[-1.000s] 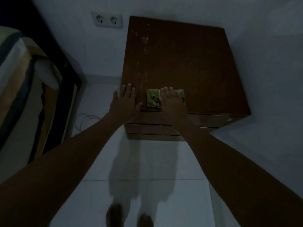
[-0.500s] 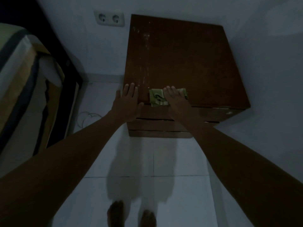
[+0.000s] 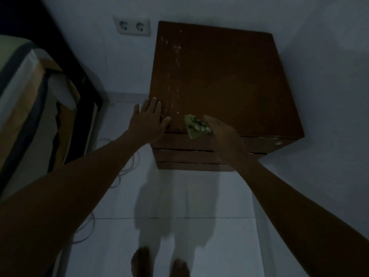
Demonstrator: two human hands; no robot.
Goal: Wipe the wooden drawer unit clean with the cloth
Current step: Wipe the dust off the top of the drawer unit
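The brown wooden drawer unit [image 3: 223,76] stands against the white wall, seen from above, with pale dusty streaks down its left side. My left hand [image 3: 148,120] rests flat on the top's front left corner, fingers straight. At the front edge of the top, my right hand [image 3: 221,130] holds the small green cloth [image 3: 194,127], fingers curled around it. The cloth is bunched and hangs slightly over the edge above the top drawer front.
A double wall socket [image 3: 132,27] sits left of the unit. A bed with striped bedding [image 3: 26,100] and a dark frame fills the left. A thin cable [image 3: 123,172] lies on the white tiled floor. My bare feet [image 3: 159,262] are below.
My right hand went from pressing flat on the spread cloth to gathering it into a bunch at the front edge. The left hand stayed on the corner.
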